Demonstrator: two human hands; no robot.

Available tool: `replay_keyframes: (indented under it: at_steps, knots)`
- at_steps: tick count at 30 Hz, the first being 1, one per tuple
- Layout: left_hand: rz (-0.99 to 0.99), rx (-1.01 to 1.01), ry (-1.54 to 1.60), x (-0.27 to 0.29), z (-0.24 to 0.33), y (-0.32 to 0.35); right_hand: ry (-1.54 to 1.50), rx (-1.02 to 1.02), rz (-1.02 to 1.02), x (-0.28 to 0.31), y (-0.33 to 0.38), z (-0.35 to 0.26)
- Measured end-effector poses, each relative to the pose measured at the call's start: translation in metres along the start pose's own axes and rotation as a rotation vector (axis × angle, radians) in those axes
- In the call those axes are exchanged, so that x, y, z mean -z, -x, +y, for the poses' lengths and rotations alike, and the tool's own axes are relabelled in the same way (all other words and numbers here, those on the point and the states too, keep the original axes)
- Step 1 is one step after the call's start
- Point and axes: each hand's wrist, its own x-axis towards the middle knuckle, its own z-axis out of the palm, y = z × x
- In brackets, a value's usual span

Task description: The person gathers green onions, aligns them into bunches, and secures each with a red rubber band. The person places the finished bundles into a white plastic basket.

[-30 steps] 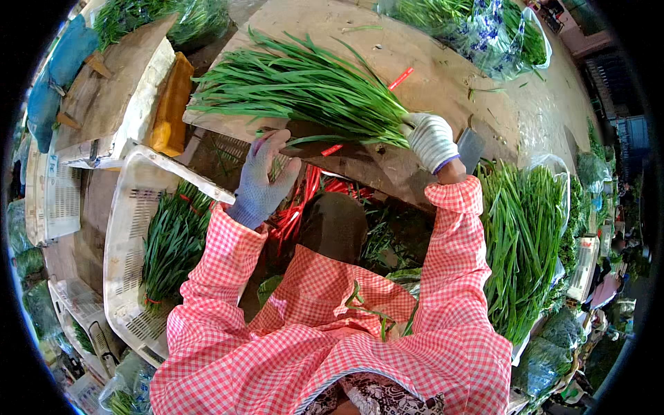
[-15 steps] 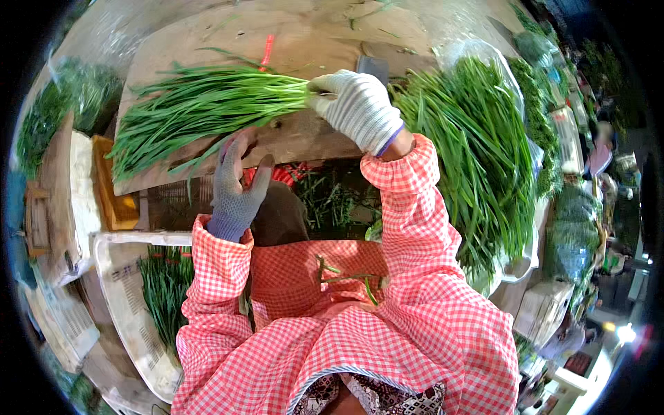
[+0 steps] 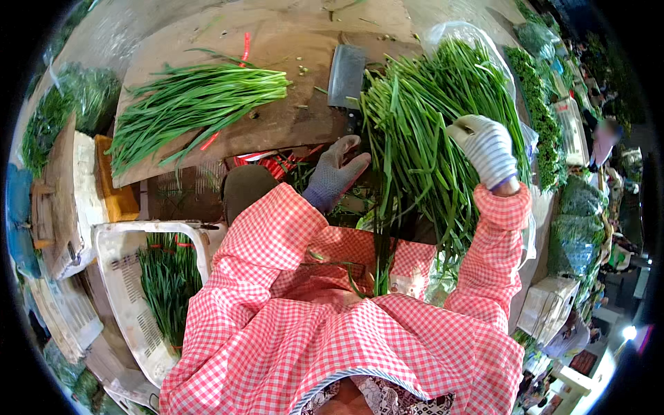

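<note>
My left hand (image 3: 335, 176), in a grey glove, is open with fingers apart, beside the left edge of a big pile of garlic chives (image 3: 432, 131). My right hand (image 3: 487, 146), in a white striped glove, is at the pile's right side, its fingers curled closed on some chives; the fingertips are partly hidden. Some long leaves hang down over my lap. On the wooden board (image 3: 290, 128) lies a separate bunch of garlic chives (image 3: 207, 97), cut ends to the right, across a red tie (image 3: 209, 142). A cleaver (image 3: 346, 77) rests between bunch and pile.
To the lower left stands a white plastic crate (image 3: 114, 277) holding tied chives (image 3: 166, 283). Bagged greens (image 3: 86, 97) sit at the far left, and more leafy greens (image 3: 536, 124) beyond the pile. A white box (image 3: 550, 308) stands at the right.
My right hand has let go of the bunch, which now lies on the board, and moved right to the pile. My left hand has moved right. The pile's chives spread farther left.
</note>
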Motion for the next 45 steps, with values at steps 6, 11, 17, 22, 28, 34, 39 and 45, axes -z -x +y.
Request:
replay_keyframes:
  at_steps: [6,11,17,22,28,34,39,45]
  knots:
    - [-0.01,-0.005,0.128,-0.022,-0.02,-0.002,0.119,-0.071,0.058,-0.053,0.009,0.022]
    - [0.106,-0.219,-0.19,-0.026,-0.017,-0.008,-0.05,-0.072,0.101,-0.049,0.007,0.028]
    - [0.009,0.263,0.246,-0.04,-0.022,-0.022,-0.473,-0.004,0.184,-0.008,-0.006,0.019]
    - [0.001,0.351,0.259,-0.037,-0.029,-0.038,-0.471,-0.007,0.133,-0.027,-0.058,-0.009]
    - [-0.102,0.327,0.695,-0.042,-0.034,-0.046,-0.002,0.144,0.053,-0.092,-0.065,-0.013]
    - [-0.121,0.399,0.791,-0.059,-0.029,-0.062,0.022,0.199,0.107,-0.101,-0.043,0.003]
    - [-0.236,0.391,1.054,-0.062,-0.014,-0.068,-0.124,0.195,0.059,-0.097,-0.031,-0.016]
    - [-0.212,0.373,1.006,-0.059,-0.006,-0.063,-0.23,0.356,-0.008,-0.091,-0.007,-0.029]
